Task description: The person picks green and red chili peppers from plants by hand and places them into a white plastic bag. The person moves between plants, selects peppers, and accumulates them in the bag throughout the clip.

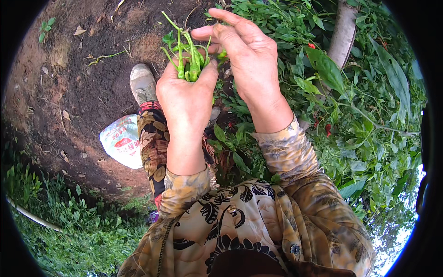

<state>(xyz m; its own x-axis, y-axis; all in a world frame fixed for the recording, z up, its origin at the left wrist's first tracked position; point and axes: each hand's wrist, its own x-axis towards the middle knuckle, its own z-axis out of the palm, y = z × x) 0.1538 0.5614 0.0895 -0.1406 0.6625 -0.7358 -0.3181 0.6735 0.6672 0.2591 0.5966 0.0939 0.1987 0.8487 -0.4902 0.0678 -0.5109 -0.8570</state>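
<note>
My left hand (187, 97) is closed around a bunch of green chili peppers (194, 67), their thin stalks sticking up past the fingers and thumb. A small green leaf (169, 38) shows at the bunch's edge. Just to the right, my right hand (251, 59) is raised with its fingers spread toward the stalks, and I see nothing gripped in it. Below its fingers a bit of green pepper (222, 54) peeks out; whether it hangs on a plant or belongs to the bunch is unclear.
Leafy pepper plants (373, 152) with a few red peppers (328, 129) crowd the right side, crossed by a pale wooden pole (342, 34). Bare soil (93, 86) lies left. A printed plastic bag (121, 142) is beside my leg, below my shoe (143, 83).
</note>
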